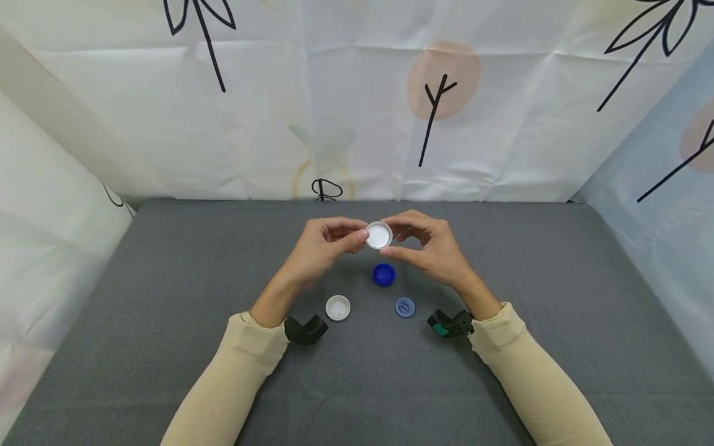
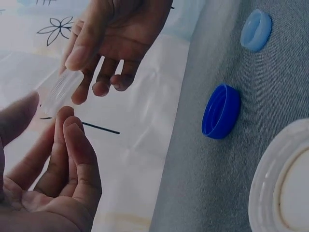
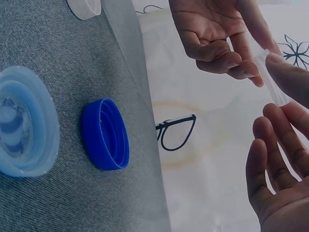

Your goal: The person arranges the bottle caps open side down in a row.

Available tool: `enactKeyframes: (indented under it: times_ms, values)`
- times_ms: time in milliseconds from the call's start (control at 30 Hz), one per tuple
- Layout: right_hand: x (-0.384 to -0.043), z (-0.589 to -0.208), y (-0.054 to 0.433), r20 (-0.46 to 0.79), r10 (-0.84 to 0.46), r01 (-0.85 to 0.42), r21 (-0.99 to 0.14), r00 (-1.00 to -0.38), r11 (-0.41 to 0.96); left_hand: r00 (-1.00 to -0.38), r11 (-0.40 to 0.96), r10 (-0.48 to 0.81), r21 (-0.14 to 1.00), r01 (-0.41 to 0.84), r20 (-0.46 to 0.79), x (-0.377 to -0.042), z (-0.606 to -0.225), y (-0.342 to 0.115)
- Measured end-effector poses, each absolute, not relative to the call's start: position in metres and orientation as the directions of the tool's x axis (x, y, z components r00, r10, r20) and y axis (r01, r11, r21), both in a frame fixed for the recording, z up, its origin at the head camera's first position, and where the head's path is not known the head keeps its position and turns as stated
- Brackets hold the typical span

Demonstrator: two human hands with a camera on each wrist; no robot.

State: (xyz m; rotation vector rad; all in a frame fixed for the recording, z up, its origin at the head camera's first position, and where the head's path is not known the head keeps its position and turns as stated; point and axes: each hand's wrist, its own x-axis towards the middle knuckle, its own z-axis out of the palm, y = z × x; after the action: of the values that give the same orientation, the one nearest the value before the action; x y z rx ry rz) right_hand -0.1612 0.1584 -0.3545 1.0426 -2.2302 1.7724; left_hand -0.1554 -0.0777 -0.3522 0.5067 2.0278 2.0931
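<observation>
A white, ribbed bottle cap (image 1: pixel 379 236) is held up above the table between both hands, its hollow side facing the head camera. My left hand (image 1: pixel 326 244) pinches its left edge, thumb in front. From the other side, my right hand (image 1: pixel 429 244) pinches the right edge with thumb and fingers. The held cap (image 2: pixel 63 92) looks translucent in the left wrist view. Below the hands, a dark blue cap (image 1: pixel 383 274) lies hollow side up. Closer to me are a second white cap (image 1: pixel 338 308) on the left and a light blue cap (image 1: pixel 405 307) on the right.
Grey cloth covers the table (image 1: pixel 195 347). A white printed curtain (image 1: pixel 357 111) hangs along the far edge, with more fabric at both sides. Each wrist wears a dark camera mount, the left one (image 1: pixel 305 331) beside the white cap.
</observation>
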Motion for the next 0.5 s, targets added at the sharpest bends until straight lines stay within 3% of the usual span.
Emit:
enactKeyframes:
  times_ms: [200,500]
  values:
    - [-0.1603,-0.3569,0.1557,0.488,-0.409,-0.563,-0.823,-0.771,0.078,-0.942,-0.103,0.332,0.995,0.014,0.048,-0.1541,-0.3505,-0.0742]
    - [-0.1587,-0.3565,0.1544,0.397,-0.404,-0.456,-0.888,-0.824,0.056,-0.945,-0.114,0.325,0.993,0.009,0.046,-0.1537,-0.3508,-0.0741]
